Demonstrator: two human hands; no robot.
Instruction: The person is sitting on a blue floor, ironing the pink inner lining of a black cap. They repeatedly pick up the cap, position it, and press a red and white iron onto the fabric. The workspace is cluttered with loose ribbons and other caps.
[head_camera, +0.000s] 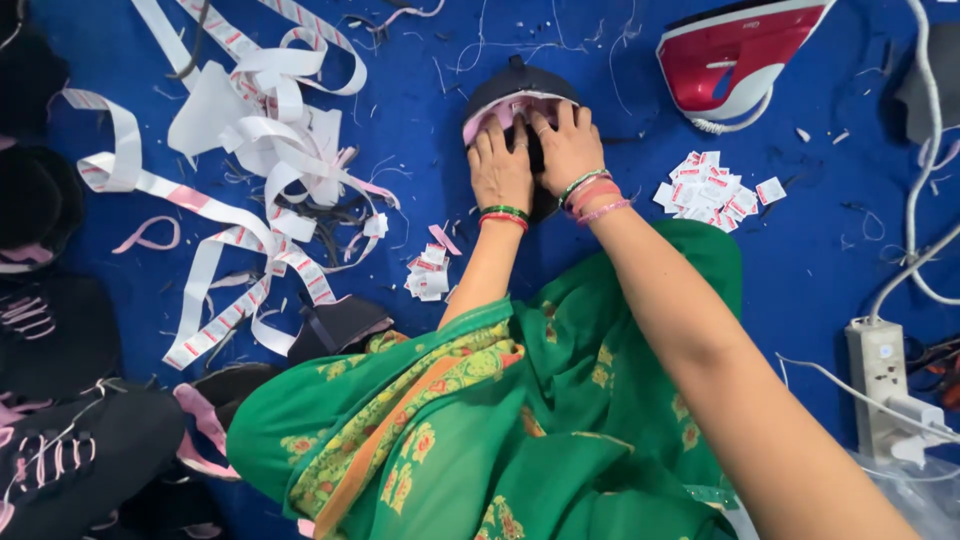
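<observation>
Both hands, left (500, 170) and right (566, 145), press flat-fingered on a black shoe upper (520, 85) atop a thread-littered blue floor cloth (560, 50).

we look down on a blue cloth floor covering (820, 260), evenly lit and littered with loose threads. at eleven o'clock a heap of white ribbon tape (260, 150) with red marks sprawls over it. at one o'clock a red and white iron (735, 55) lies flat. at four o'clock a white power strip (880, 385) sits with cables (925, 180) running up toward two o'clock. dark shoe uppers (60, 400) crowd the edge from eight to ten o'clock.
</observation>
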